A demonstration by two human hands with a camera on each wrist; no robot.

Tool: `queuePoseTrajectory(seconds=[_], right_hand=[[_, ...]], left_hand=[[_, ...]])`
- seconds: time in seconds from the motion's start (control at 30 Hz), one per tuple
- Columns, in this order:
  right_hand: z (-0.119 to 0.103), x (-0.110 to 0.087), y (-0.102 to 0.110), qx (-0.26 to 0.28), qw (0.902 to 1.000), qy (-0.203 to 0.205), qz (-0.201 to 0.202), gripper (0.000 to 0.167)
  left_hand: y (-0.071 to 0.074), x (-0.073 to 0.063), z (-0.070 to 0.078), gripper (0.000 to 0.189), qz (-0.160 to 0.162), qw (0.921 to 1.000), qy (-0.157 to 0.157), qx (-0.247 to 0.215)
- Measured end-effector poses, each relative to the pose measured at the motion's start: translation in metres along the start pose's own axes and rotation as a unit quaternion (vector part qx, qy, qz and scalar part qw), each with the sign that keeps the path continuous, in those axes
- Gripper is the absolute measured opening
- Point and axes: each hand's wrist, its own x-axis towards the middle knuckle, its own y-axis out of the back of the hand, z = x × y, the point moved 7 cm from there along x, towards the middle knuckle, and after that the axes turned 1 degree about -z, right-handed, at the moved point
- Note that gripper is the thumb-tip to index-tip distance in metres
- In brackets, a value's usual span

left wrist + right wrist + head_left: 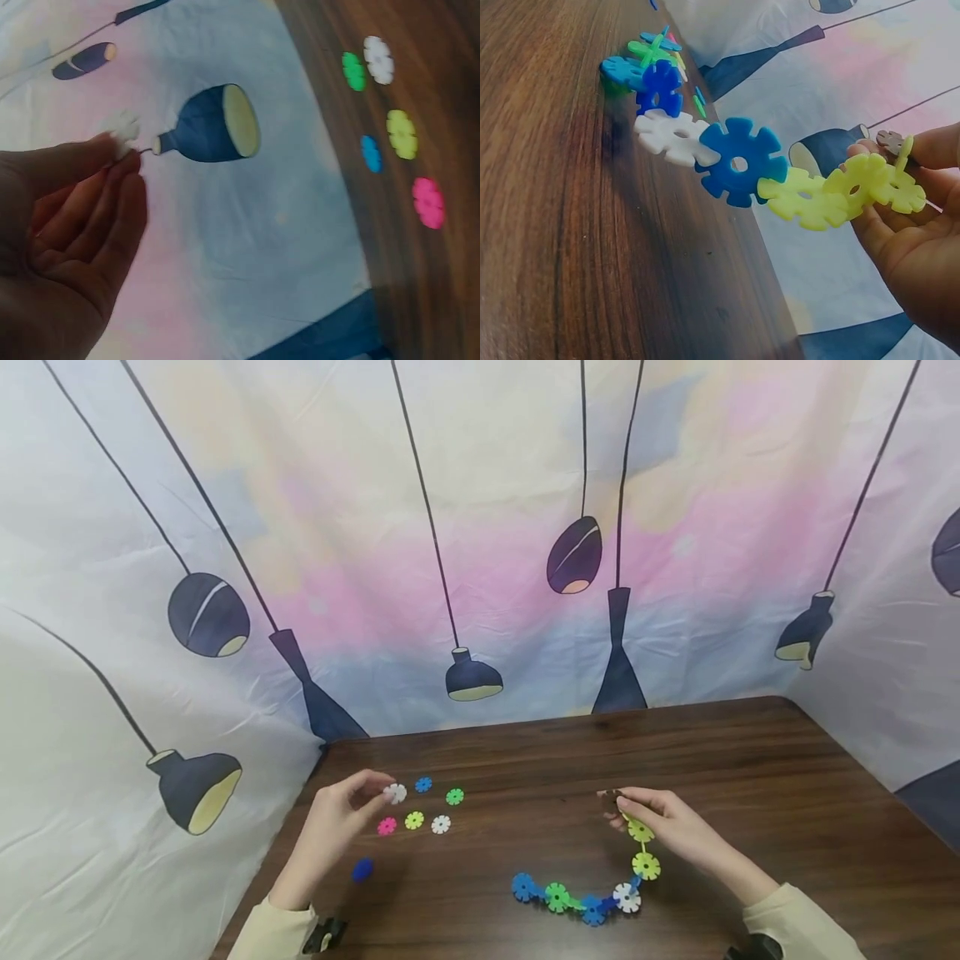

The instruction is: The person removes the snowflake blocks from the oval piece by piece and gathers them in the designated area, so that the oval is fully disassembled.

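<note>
My left hand (343,814) pinches a white notched disc (124,129) between thumb and fingertips, held up over the loose discs at the table's left. My right hand (671,827) holds one end of a chain of interlocked flower-shaped discs. A brown disc (890,142) sits at that end, by the thumb and fingertips, followed by several yellow discs (855,185). Further along come a blue disc (740,163), a white disc (676,138), then more blue and green ones. The chain hangs from the right hand and curves leftward to a blue disc (522,887) at its far end.
Loose discs lie on the brown wooden table (570,760) at the left: blue (423,784), green (454,796), pink (387,826), yellow (414,820) and white (441,824). A dark blue disc (363,869) lies nearer the front. A lamp-patterned cloth (517,610) hangs behind the table.
</note>
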Motion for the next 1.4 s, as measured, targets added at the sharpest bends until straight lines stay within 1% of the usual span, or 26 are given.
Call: queuePoseTrajectory(seconds=[0.1,0.2,0.3,0.4,0.47,0.53,0.6,0.77,0.93,1.0,1.17,1.27,1.4], right_hand=[[0.001,0.0,-0.001,0.006,1.0,0.0,-0.002,0.052],[0.004,0.001,-0.001,0.01,0.9999,-0.009,0.0,0.054],[0.006,0.001,-0.001,0.014,0.9997,-0.016,0.009,0.054],[0.007,0.002,0.0,0.02,0.9995,-0.02,0.017,0.051],[0.007,0.002,0.0,0.024,0.9993,-0.021,0.021,0.05],[0.007,0.003,0.001,0.029,0.9991,-0.022,0.023,0.05],[0.006,0.003,0.001,0.034,0.9989,-0.021,0.023,0.05],[0.004,0.002,0.0,0.051,0.9985,-0.009,0.015,0.047],[0.004,0.001,-0.001,0.066,0.9977,0.0,0.013,0.046],[0.005,0.001,-0.001,0.059,0.9981,-0.003,0.016,0.046],[0.006,0.004,0.0,0.04,0.9987,-0.017,0.026,0.047],[0.006,0.004,0.0,0.045,0.9986,-0.018,0.023,0.049],[0.006,0.004,-0.001,0.045,0.9987,-0.019,0.017,0.05]], left_hand=[[-0.012,-0.007,-0.015,0.009,-0.06,0.9972,0.044,-0.011],[-0.025,-0.014,-0.03,0.008,-0.109,0.9913,0.071,-0.019],[-0.037,-0.021,-0.043,0.007,-0.147,0.9855,0.081,-0.024],[-0.048,-0.026,-0.054,0.009,-0.18,0.9801,0.079,-0.024],[-0.055,-0.028,-0.061,0.009,-0.198,0.9766,0.079,-0.03],[-0.061,-0.03,-0.066,0.01,-0.21,0.9742,0.076,-0.027],[-0.065,-0.031,-0.071,0.01,-0.214,0.9739,0.073,-0.023],[-0.073,-0.034,-0.078,0.014,-0.22,0.9735,0.063,0.007],[-0.079,-0.036,-0.08,0.014,-0.224,0.9725,0.056,0.028],[-0.08,-0.036,-0.08,0.014,-0.222,0.973,0.054,0.035],[-0.081,-0.033,-0.08,0.016,-0.205,0.9751,0.062,0.058],[-0.082,-0.032,-0.078,0.018,-0.196,0.9758,0.07,0.068],[-0.084,-0.034,-0.078,0.02,-0.194,0.9753,0.075,0.074]])
